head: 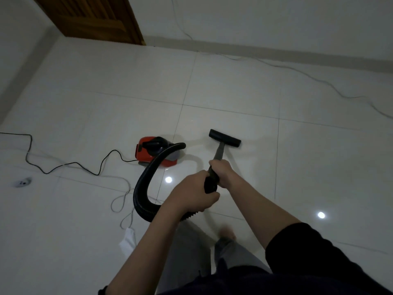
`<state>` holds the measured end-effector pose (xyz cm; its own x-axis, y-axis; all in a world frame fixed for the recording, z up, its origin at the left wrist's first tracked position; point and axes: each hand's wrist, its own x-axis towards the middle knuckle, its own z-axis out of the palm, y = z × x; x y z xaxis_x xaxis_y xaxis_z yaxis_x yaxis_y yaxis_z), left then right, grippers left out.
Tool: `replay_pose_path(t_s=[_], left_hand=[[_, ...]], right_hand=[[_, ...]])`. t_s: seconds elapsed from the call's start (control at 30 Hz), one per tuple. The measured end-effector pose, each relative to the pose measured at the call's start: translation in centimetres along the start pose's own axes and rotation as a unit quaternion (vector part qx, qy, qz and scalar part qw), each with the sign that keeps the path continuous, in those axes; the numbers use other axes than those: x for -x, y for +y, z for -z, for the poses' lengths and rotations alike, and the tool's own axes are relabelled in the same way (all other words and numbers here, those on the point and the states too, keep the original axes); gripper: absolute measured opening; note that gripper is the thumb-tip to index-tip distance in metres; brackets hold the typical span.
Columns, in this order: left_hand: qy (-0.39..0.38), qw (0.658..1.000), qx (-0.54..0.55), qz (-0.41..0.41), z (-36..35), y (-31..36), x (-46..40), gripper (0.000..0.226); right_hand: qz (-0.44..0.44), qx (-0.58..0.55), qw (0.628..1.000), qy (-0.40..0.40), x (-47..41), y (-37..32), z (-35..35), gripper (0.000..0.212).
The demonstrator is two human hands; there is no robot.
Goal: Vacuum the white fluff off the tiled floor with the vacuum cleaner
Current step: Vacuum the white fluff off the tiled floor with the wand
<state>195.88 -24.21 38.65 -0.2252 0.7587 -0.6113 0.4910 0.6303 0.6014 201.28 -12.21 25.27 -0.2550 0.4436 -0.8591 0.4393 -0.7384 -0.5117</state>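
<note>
A small red and black vacuum cleaner (pixel 154 151) sits on the white tiled floor (pixel 234 86). Its black ribbed hose (pixel 143 188) loops down and round to the wand. My left hand (pixel 192 193) grips the hose end of the wand. Just ahead of it, my right hand (pixel 221 171) grips the wand's black handle. The grey wand (pixel 219 151) slants down to the black floor nozzle (pixel 225 138), which rests flat on the tile. I cannot make out any white fluff on the pale floor.
A black power cord (pixel 63 165) snakes left from the vacuum. A white socket block (pixel 23 182) lies at the far left, with a pale cable (pixel 123 201) looped near the hose. A grey cable (pixel 319 79) runs along the far wall. A wooden door (pixel 93 18) stands top left. My bare foot (pixel 227 232) is below the hands.
</note>
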Motion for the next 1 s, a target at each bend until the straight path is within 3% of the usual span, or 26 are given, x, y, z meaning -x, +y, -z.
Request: replay_pose_path(t_s=[0.13, 0.33, 0.47, 0.63, 0.77, 1.0], left_hand=[[0.030, 0.999, 0.017, 0.011, 4.4, -2.9, -0.9, 0.035], [0.058, 0.998, 0.025, 0.021, 11.6, -9.9, -2.0, 0.050], [0.061, 0.997, 0.045, 0.029, 16.6, -14.3, -2.5, 0.053], [0.062, 0.995, 0.056, 0.055, 22.1, -18.3, -3.9, 0.052], [0.054, 0.993, 0.060, 0.082, 26.3, -20.3, -5.6, 0.046], [0.018, 0.987, 0.095, 0.130, 31.9, -22.6, -6.8, 0.053]], right_hand=[[0.004, 0.024, 1.000, -0.014, -1.7, -2.9, -5.4, 0.028], [0.014, 0.024, 0.999, -0.023, -4.8, -6.3, -15.5, 0.029], [0.012, 0.046, 0.998, -0.038, -6.7, -7.9, -22.6, 0.048], [-0.016, 0.064, 0.996, -0.063, -8.5, -10.2, -29.1, 0.028], [-0.041, 0.072, 0.993, -0.081, -10.1, -11.7, -33.3, 0.045], [-0.072, 0.039, 0.993, -0.080, -11.2, -13.8, -38.0, 0.064]])
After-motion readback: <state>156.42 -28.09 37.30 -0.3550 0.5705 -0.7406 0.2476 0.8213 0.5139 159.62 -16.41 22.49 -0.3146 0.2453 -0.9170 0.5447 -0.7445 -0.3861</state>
